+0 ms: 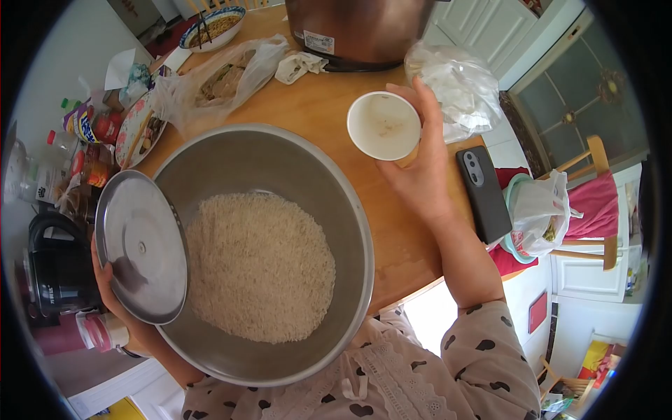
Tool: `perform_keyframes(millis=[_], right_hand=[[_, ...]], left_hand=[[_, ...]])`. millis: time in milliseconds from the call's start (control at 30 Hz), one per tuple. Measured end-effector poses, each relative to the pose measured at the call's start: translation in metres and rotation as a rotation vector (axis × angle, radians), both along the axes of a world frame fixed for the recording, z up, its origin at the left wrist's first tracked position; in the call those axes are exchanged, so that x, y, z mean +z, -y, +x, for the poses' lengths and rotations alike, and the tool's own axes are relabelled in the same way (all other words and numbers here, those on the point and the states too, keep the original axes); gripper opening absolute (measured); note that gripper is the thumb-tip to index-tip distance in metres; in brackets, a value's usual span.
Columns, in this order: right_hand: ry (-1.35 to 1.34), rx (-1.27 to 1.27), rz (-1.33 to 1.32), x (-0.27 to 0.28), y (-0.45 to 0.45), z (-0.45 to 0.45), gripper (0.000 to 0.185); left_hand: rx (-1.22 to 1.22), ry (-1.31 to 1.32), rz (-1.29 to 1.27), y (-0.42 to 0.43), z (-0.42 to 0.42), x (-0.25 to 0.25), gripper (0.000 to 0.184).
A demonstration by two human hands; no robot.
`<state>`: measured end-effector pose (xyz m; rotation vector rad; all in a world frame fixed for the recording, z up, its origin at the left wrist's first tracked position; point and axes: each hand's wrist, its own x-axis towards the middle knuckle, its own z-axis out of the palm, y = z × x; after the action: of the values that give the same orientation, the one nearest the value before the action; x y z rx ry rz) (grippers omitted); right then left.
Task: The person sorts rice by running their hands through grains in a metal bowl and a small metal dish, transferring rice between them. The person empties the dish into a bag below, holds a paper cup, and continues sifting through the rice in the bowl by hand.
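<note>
A large steel basin (353, 231) takes up the middle of the view, with a mound of uncooked rice (262, 269) in it. My right hand (422, 175) is closed round a white paper cup (383, 126) to the right of the basin. The cup's mouth faces me, and a few small specks show on its inside. At the basin's left side, my left hand (112, 294) grips a round metal lid (143, 245) by its edge. The lid is tilted and overlaps the basin's left rim; part of that hand is hidden behind it.
A black phone (484, 194) lies on the wooden table (402, 241) beside my right forearm. Behind are a brown appliance (360, 28), plastic bags (458, 91) and a bowl of food (213, 29). A black kettle (61, 266) and bottles (63, 143) stand at the left.
</note>
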<state>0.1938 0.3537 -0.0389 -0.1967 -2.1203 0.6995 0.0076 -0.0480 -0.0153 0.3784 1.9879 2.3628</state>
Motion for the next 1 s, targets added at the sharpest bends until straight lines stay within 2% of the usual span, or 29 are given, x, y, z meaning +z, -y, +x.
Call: perform_keyframes(millis=[1000], right_hand=[[0.009, -0.017, 0.001, 0.001, 0.0, 0.001, 0.1]], left_hand=[[-0.055, -0.008, 0.028, 0.007, -0.005, -0.003, 0.069]])
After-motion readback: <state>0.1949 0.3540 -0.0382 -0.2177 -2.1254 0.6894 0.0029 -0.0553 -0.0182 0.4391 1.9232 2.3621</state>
